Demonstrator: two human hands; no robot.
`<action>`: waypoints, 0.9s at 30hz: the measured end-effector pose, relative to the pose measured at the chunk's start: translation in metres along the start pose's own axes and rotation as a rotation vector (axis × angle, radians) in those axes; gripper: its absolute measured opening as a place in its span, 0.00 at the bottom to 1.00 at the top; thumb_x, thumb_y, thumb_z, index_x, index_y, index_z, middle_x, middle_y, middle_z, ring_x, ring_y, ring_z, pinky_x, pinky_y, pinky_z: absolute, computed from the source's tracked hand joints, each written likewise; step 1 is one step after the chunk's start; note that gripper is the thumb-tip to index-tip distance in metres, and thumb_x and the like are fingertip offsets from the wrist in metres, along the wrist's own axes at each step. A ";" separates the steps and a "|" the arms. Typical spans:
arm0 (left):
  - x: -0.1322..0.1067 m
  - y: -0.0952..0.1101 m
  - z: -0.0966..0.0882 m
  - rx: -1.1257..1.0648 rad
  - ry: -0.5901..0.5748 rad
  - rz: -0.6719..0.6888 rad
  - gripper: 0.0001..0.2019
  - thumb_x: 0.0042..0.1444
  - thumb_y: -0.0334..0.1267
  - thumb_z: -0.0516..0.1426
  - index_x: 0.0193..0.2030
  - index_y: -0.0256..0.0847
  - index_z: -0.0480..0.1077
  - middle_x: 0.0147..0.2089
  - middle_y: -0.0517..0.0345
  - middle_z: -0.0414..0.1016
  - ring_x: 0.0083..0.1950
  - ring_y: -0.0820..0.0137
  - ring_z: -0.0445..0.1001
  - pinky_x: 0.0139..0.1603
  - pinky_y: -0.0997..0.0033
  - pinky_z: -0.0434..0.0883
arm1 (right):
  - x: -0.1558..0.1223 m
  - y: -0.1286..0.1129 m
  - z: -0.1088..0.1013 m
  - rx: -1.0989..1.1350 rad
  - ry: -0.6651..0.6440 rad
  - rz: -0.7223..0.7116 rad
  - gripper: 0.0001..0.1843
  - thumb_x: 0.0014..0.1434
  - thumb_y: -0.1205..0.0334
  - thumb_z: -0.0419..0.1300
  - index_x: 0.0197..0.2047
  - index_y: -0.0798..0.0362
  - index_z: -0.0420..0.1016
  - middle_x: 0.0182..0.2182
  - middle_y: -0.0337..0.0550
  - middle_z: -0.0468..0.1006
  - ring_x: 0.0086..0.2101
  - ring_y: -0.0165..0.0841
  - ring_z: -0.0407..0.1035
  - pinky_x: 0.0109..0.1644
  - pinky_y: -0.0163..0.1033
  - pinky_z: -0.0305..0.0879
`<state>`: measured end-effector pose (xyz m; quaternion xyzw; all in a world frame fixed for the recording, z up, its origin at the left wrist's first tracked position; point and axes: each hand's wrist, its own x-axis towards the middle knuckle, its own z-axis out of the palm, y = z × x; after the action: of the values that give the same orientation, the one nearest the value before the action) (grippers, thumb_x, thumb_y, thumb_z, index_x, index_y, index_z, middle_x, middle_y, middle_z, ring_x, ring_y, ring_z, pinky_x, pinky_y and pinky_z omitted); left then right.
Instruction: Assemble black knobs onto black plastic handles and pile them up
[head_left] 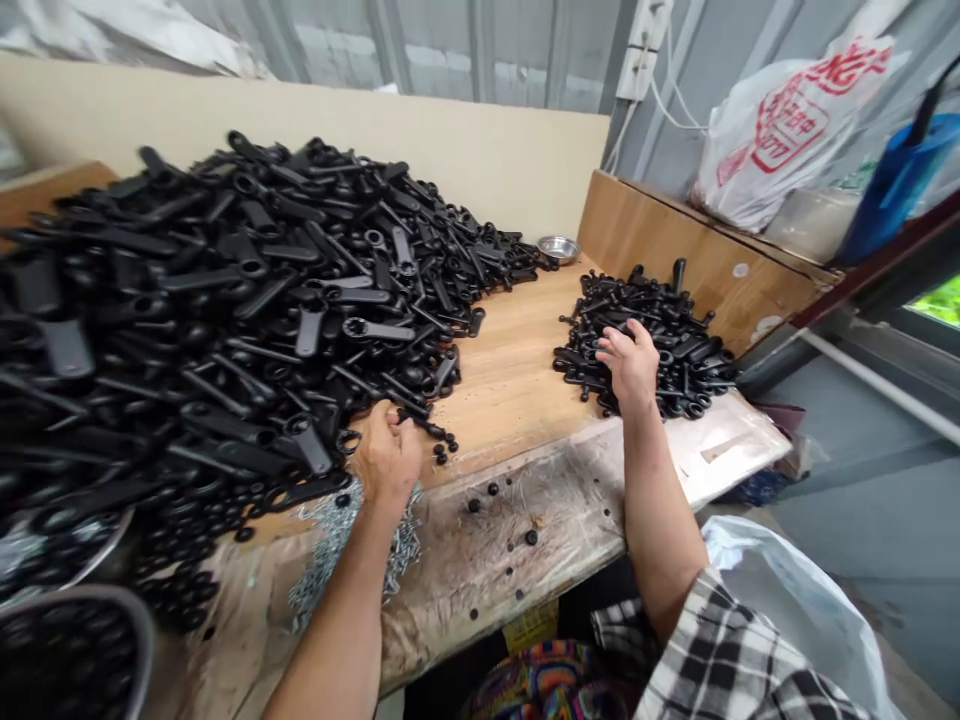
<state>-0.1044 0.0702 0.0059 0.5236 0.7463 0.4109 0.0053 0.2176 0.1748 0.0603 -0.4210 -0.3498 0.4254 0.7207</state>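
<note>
A big heap of black lever-shaped parts (225, 290) covers the left half of the wooden table (517, 370). My left hand (386, 455) is at the heap's near edge, fingers curled on a black part there. A smaller pile of black parts (660, 320) lies at the right. My right hand (631, 365) rests on the near side of that pile, fingers bent down into it; whether it grips one is hidden. A patch of small silvery screws (330, 545) lies under my left wrist.
Small black knobs (495, 490) dot the plastic-covered front edge. A little metal dish (559, 247) stands at the back. Metal bowls (75, 640) of black parts sit at the near left. A wooden side wall (697, 250) bounds the right, with bags (787, 120) behind it.
</note>
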 end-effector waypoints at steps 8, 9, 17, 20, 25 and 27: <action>0.023 -0.021 -0.012 -0.576 0.253 -0.311 0.19 0.46 0.36 0.49 0.46 0.34 0.63 0.31 0.57 0.69 0.28 0.75 0.70 0.34 0.75 0.69 | -0.112 0.063 0.076 -0.792 -0.852 -0.439 0.10 0.54 0.63 0.56 0.39 0.51 0.74 0.37 0.46 0.75 0.39 0.36 0.67 0.44 0.42 0.63; 0.023 -0.021 -0.010 -0.621 0.248 -0.334 0.18 0.45 0.36 0.50 0.45 0.34 0.63 0.30 0.58 0.69 0.27 0.76 0.70 0.33 0.75 0.69 | -0.119 0.068 0.082 -0.893 -0.968 -0.493 0.10 0.55 0.64 0.55 0.40 0.50 0.74 0.38 0.46 0.75 0.41 0.36 0.66 0.46 0.42 0.61; 0.013 -0.012 0.001 -0.652 0.093 -0.343 0.15 0.44 0.36 0.50 0.39 0.35 0.66 0.27 0.60 0.70 0.26 0.75 0.69 0.31 0.75 0.68 | -0.141 0.086 0.113 -1.274 -1.257 -0.708 0.17 0.57 0.49 0.52 0.46 0.46 0.71 0.48 0.49 0.65 0.47 0.42 0.55 0.48 0.47 0.55; 0.012 -0.012 0.001 -0.549 0.036 -0.349 0.13 0.45 0.38 0.51 0.38 0.37 0.67 0.25 0.60 0.71 0.25 0.74 0.69 0.31 0.74 0.67 | -0.143 0.089 0.115 -1.278 -1.257 -0.662 0.18 0.57 0.49 0.52 0.45 0.50 0.71 0.46 0.51 0.67 0.46 0.42 0.56 0.48 0.48 0.55; 0.010 -0.008 -0.003 -0.536 -0.062 -0.382 0.12 0.46 0.45 0.54 0.27 0.37 0.69 0.22 0.60 0.70 0.26 0.72 0.69 0.28 0.75 0.65 | -0.135 0.073 0.114 -0.696 -1.224 -0.377 0.17 0.58 0.58 0.53 0.49 0.52 0.70 0.50 0.49 0.67 0.50 0.38 0.59 0.54 0.45 0.54; 0.009 0.000 -0.006 -0.671 -0.119 -0.395 0.15 0.45 0.48 0.55 0.25 0.36 0.68 0.23 0.59 0.70 0.26 0.72 0.69 0.27 0.75 0.65 | -0.135 0.060 0.112 -0.424 -1.229 -0.150 0.18 0.58 0.57 0.52 0.51 0.49 0.69 0.50 0.44 0.69 0.50 0.36 0.61 0.54 0.44 0.55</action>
<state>-0.1109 0.0731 0.0140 0.3619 0.6554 0.5919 0.2986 0.0487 0.1039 0.0308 -0.2087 -0.8027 0.4588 0.3186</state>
